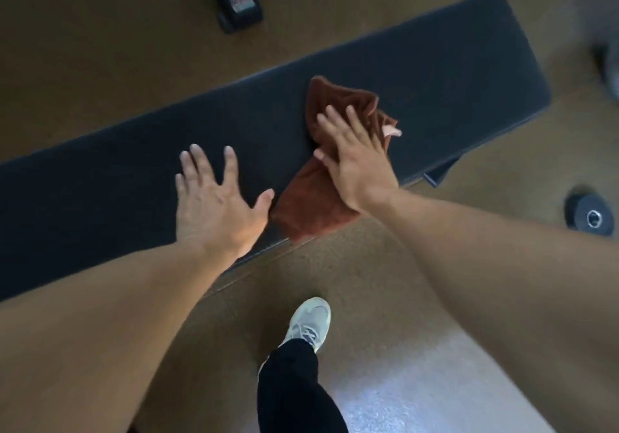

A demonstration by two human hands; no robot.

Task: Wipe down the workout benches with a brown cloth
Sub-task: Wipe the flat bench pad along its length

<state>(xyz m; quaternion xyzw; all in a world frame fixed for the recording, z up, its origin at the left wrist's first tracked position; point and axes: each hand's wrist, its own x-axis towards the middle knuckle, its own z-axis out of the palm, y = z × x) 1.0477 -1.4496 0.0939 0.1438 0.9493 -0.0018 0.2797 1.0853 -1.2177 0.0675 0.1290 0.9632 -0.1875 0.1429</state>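
Head view looked straight down on the workout bench, whose long black pad ran from the lower left up to the upper right, so any wiping stroke would have had to follow that diagonal. Toward the left, the left hand lay flat on the bare pad with fingers straight and spread, holding nothing and seeming to brace. Just to its right, close by its thumb, the brown cloth was spread crumpled across the pad's width, its near corner hanging slightly over the near edge. The right hand pressed on the middle of the cloth with fingers extended and flat, not curled round it. That hand was therefore the one on the cloth, and the greater unwiped-looking length of pad lay both left and right of it. Farther right the bench's end stood well apart from the cloth.
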